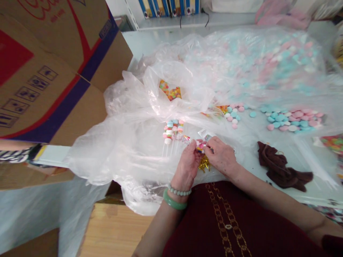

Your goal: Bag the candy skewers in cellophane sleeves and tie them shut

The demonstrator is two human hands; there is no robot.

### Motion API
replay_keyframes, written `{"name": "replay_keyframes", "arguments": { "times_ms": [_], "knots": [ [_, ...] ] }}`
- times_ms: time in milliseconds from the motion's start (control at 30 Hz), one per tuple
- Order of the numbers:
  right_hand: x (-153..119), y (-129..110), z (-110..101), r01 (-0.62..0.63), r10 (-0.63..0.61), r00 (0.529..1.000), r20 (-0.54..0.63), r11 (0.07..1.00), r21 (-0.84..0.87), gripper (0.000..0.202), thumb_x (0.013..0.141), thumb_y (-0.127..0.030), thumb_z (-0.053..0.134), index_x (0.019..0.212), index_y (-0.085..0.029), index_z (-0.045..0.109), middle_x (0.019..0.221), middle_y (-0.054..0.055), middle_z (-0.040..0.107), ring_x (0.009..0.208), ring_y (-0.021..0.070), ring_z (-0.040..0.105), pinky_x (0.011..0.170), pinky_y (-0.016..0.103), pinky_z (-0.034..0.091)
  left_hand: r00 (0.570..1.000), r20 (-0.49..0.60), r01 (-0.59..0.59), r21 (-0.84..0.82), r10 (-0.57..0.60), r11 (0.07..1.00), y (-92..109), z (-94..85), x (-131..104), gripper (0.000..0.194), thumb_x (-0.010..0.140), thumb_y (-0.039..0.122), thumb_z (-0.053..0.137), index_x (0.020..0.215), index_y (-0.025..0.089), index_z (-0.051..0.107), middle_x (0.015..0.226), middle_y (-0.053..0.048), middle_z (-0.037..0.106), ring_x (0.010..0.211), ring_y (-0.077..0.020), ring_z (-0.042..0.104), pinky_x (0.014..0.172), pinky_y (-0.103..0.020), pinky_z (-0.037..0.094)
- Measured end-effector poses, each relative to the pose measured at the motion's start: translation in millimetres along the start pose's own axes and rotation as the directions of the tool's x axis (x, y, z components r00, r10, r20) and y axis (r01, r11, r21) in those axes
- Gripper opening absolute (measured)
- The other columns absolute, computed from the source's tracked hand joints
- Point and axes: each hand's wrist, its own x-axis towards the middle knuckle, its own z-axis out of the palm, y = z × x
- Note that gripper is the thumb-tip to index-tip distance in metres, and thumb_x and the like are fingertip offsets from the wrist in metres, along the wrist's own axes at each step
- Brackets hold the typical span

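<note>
My left hand (189, 161), with a green bangle and a bead bracelet at its wrist, pinches a small pink, white and yellow candy packet (200, 145). The fingers of my right hand (220, 154) are closed on the packet's other side, and the fingertips partly hide it. Just below both hands lies a bunch of shiny gold twist ties (204, 163). To the left, several candy skewers (173, 129) of stacked pastel and coloured sweets lie on clear plastic, white sticks pointing towards me. A small printed clear wrapper (205, 135) sits just beyond my fingers.
A big clear bag (278, 64) of pastel candies fills the back right, with loose pink, blue and white candies (293, 119) before it. A brown cloth (284, 167) lies at right. A large cardboard box (53, 71) stands at left. Orange-green gummies (170, 90) show through plastic.
</note>
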Motion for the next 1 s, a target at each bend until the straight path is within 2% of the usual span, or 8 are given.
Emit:
{"name": "replay_keyframes", "arguments": {
  "times_ms": [233,433,533,633,733,833,900,1000],
  "knots": [
    [0.9,6.3,5.6,-0.019,0.020,1.000,-0.002,0.988,0.156,0.019,0.087,-0.034,0.052,0.075,-0.021,0.059,0.084,0.002,0.061,0.072,0.0148,0.054,0.063,0.027,0.034,0.994,0.009,0.107,-0.077,-0.106,0.991,4.3,-4.8,1.0,0.036,0.096,0.035,0.039,0.089,0.011,0.066,0.085,-0.009,0.069,0.078,-0.0154,0.064,0.077,-0.027,0.049],
    [6.6,4.9,8.8,-0.099,0.098,0.995,0.014,0.978,0.185,0.016,0.083,-0.031,0.056,0.071,-0.020,0.057,0.079,0.001,0.059,0.068,0.0144,0.050,0.061,0.027,0.031,0.997,0.072,-0.040,0.073,0.034,0.997,-3.6,-2.3,2.0,0.021,0.087,0.027,0.056,0.091,0.010,0.067,0.081,-0.007,0.069,0.073,-0.0146,0.063,0.076,-0.026,0.047],
    [8.9,5.3,4.4,-0.052,0.048,0.999,0.023,0.962,0.269,0.019,0.085,-0.030,0.054,0.069,-0.019,0.057,0.078,0.002,0.059,0.073,0.0150,0.052,0.065,0.027,0.034,0.997,0.076,-0.040,0.082,0.034,0.996,-4.5,-3.4,5.4,0.019,0.084,0.027,0.061,0.089,0.010,0.068,0.082,-0.007,0.069,0.073,-0.0146,0.062,0.075,-0.027,0.048],
    [6.5,12.1,-8.2,0.012,-0.057,0.993,0.103,0.921,0.390,0.017,0.087,-0.029,0.050,0.080,-0.019,0.062,0.086,0.002,0.062,0.080,0.0155,0.055,0.072,0.027,0.038,1.000,0.019,0.011,-0.007,-0.011,1.000,2.0,-6.9,7.8,0.022,0.090,0.027,0.052,0.084,0.011,0.066,0.085,-0.008,0.069,0.075,-0.0157,0.064,0.078,-0.029,0.049],
    [-3.3,23.2,-20.1,-0.029,-0.038,0.982,0.183,0.936,0.349,0.016,0.084,-0.029,0.054,0.096,-0.021,0.062,0.090,0.001,0.063,0.074,0.0148,0.055,0.068,0.026,0.038,0.998,-0.040,0.050,-0.092,-0.054,0.994,12.6,-10.3,8.1,0.024,0.093,0.029,0.047,0.086,0.012,0.063,0.090,-0.010,0.068,0.083,-0.0195,0.066,0.082,-0.034,0.051],
    [-15.9,30.7,-21.5,-0.056,-0.006,0.976,0.218,0.960,0.275,0.011,0.083,-0.028,0.053,0.085,-0.021,0.062,0.077,0.000,0.062,0.068,0.0147,0.053,0.063,0.027,0.035,0.997,-0.059,0.034,-0.143,-0.043,0.989,20.5,-12.6,8.5,0.025,0.093,0.032,0.047,0.089,0.013,0.062,0.093,-0.010,0.068,0.088,-0.0207,0.066,0.083,-0.036,0.052],
    [-21.7,30.4,-17.4,-0.005,-0.039,0.987,0.155,0.962,0.275,0.016,0.085,-0.026,0.048,0.076,-0.020,0.061,0.075,0.002,0.061,0.072,0.0161,0.053,0.067,0.028,0.035,0.998,-0.045,0.031,-0.158,-0.038,0.987,22.9,-14.2,9.3,0.027,0.094,0.034,0.046,0.091,0.013,0.062,0.094,-0.010,0.068,0.090,-0.0214,0.066,0.082,-0.036,0.053],
    [-23.9,22.1,-9.5,0.001,-0.049,0.993,0.108,0.914,0.405,0.019,0.083,-0.024,0.047,0.069,-0.019,0.059,0.074,0.002,0.059,0.074,0.0163,0.053,0.070,0.029,0.035,1.000,0.012,0.022,-0.140,-0.020,0.990,24.9,-17.9,10.1,0.031,0.094,0.037,0.045,0.093,0.012,0.063,0.093,-0.010,0.068,0.090,-0.0232,0.067,0.082,-0.038,0.053]
  ]
}}
